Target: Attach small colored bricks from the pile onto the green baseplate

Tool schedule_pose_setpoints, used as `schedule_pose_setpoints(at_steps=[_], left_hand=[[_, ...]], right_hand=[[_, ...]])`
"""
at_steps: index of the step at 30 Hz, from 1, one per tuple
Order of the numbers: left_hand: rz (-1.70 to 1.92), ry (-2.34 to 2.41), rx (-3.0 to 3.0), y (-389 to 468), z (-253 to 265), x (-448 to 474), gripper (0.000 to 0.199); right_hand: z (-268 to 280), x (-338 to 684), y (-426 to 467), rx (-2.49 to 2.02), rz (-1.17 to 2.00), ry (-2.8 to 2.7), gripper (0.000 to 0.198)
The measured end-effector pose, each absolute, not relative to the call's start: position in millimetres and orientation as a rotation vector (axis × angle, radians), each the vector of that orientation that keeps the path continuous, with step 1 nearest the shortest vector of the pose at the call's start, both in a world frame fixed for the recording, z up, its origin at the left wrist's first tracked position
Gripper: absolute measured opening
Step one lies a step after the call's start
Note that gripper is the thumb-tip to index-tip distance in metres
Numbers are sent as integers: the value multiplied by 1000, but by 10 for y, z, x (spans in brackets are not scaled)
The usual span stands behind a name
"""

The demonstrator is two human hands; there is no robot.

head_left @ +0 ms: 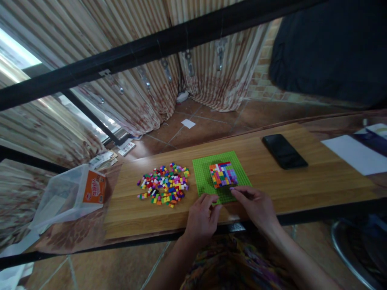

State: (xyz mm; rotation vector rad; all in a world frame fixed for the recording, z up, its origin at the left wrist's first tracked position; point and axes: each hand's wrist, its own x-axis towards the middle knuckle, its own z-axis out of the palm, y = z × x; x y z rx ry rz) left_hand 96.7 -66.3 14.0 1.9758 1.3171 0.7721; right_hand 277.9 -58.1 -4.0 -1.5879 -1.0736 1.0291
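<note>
A green studded baseplate (201,167) lies on the wooden board, with a block of multicoloured toy bricks (223,175) built up on its middle. My right hand (258,205) is at the plate's front right and pinches a small purple brick (231,188) between thumb and forefinger, just in front of the built block. At the plate's front left corner is my left hand (202,215), its fingers bent, with a gap between thumb and forefinger and nothing visible in them. Loose coloured bricks (165,183) are spread in a pile left of the plate.
A black phone (284,151) lies on the wooden board (326,177) to the right. White paper (356,153) is beyond it. A clear plastic box (69,197) with an orange label stands at the left. A dark metal bar (136,48) crosses above, before striped curtains (205,84).
</note>
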Motion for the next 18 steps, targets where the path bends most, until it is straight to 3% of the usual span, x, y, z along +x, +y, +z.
schedule_pose_setpoints(at_steps=[10, 18], left_hand=[[752, 1362, 1936, -644, 15, 891, 14], [774, 1417, 1930, -605, -19, 781, 15]], right_hand=[[37, 2793, -383, -1809, 592, -1296, 43], [-8, 2827, -367, -1822, 564, -1423, 41]])
